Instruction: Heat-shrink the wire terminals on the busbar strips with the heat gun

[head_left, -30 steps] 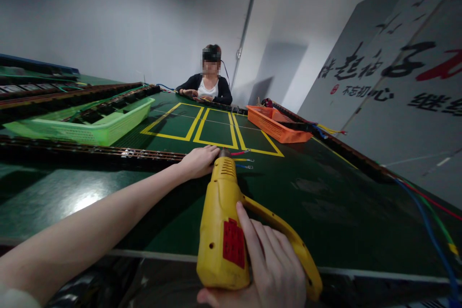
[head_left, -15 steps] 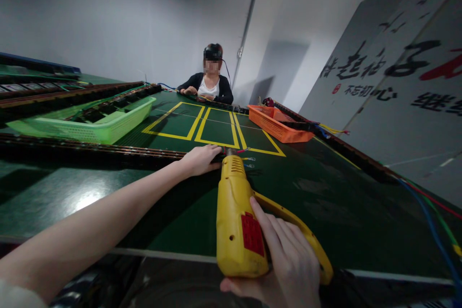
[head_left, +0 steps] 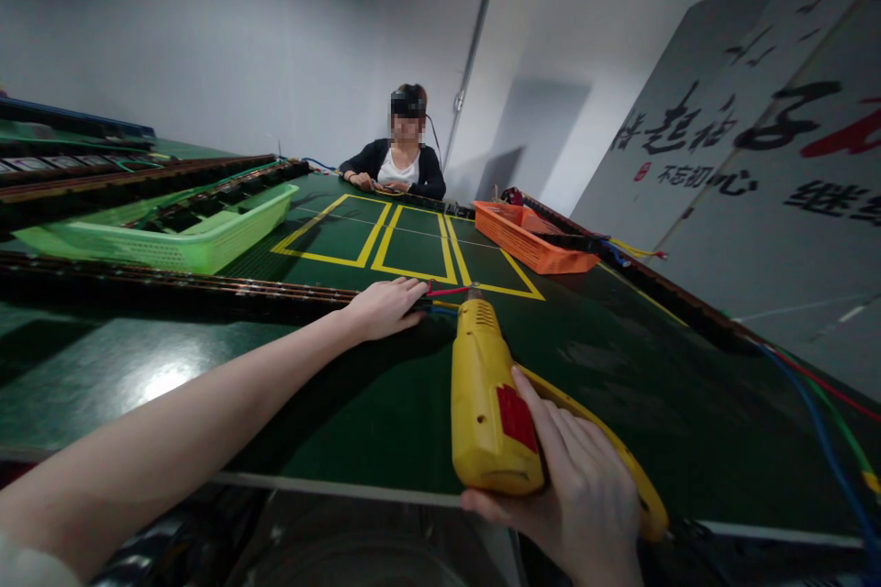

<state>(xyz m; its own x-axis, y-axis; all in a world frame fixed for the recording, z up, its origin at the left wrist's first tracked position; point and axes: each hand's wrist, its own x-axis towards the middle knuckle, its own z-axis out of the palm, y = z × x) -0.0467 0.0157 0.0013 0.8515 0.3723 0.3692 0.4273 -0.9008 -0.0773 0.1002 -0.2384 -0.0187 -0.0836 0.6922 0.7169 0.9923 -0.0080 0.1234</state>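
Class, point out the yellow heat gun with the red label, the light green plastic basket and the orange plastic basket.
Yellow plastic heat gun (head_left: 478, 390): head view, on its body.
Light green plastic basket (head_left: 199, 251): head view, on its near wall.
Orange plastic basket (head_left: 506, 235): head view, on its side wall.

- We see a yellow heat gun (head_left: 487, 404) with a red label (head_left: 516, 416).
- Our green tabletop (head_left: 344, 413) carries yellow outlines (head_left: 413, 276).
- We have one light-green basket (head_left: 196, 253), one orange basket (head_left: 516, 240).
- Our wires (head_left: 449, 292): red, yellow, blue.
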